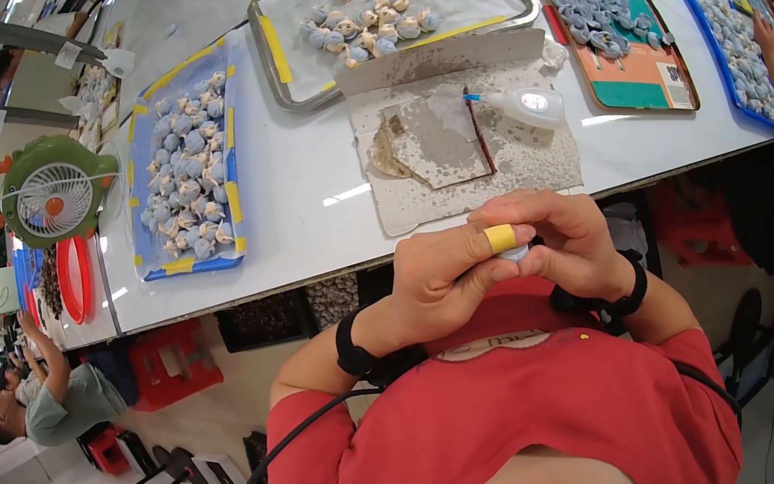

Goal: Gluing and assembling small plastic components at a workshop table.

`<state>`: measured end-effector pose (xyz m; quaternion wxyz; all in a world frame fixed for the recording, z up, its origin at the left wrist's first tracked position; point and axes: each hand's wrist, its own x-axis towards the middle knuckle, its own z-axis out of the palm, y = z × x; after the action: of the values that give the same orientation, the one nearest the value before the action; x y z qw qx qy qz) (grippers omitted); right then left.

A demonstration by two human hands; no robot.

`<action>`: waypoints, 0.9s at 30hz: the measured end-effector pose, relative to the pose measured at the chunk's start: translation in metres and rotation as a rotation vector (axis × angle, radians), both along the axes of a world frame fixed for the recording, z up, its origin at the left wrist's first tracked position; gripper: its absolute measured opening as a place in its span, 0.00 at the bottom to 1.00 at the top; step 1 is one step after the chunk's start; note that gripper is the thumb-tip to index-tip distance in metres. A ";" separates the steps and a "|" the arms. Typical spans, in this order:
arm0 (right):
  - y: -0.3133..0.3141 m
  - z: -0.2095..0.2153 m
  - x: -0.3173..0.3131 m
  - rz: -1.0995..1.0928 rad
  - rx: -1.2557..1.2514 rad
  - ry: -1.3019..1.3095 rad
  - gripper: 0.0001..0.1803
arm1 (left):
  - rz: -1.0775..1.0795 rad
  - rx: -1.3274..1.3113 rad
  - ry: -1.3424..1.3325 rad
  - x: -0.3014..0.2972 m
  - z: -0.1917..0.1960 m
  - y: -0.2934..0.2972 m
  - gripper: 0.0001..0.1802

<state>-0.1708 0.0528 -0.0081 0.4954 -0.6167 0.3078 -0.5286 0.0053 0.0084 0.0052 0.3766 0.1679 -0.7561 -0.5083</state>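
Small, rounded, pale-blue piece (514, 253) pinched between left hand (447, 271) and right hand (571, 241).
Touches both equally; long axis hidden.

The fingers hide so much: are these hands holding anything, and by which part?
The left hand and right hand together pinch a small pale-blue piece. Only a bit shows, so the gripped part can't be told.

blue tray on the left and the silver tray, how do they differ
The blue tray runs front to back, while the silver tray spreads wider across the table. Pieces crowd most of the blue tray; those in the silver tray leave broad areas of white liner bare. Both hold small blue-and-cream pieces and have yellow strips along their edges.
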 end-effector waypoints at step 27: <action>0.000 0.010 -0.003 -0.046 0.069 0.031 0.18 | 0.014 0.265 0.028 0.000 -0.006 0.005 0.11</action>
<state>-0.1739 0.0530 0.0015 0.4993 -0.6000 0.3478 -0.5193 0.0057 0.0133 -0.0006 0.3650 0.2145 -0.6757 -0.6035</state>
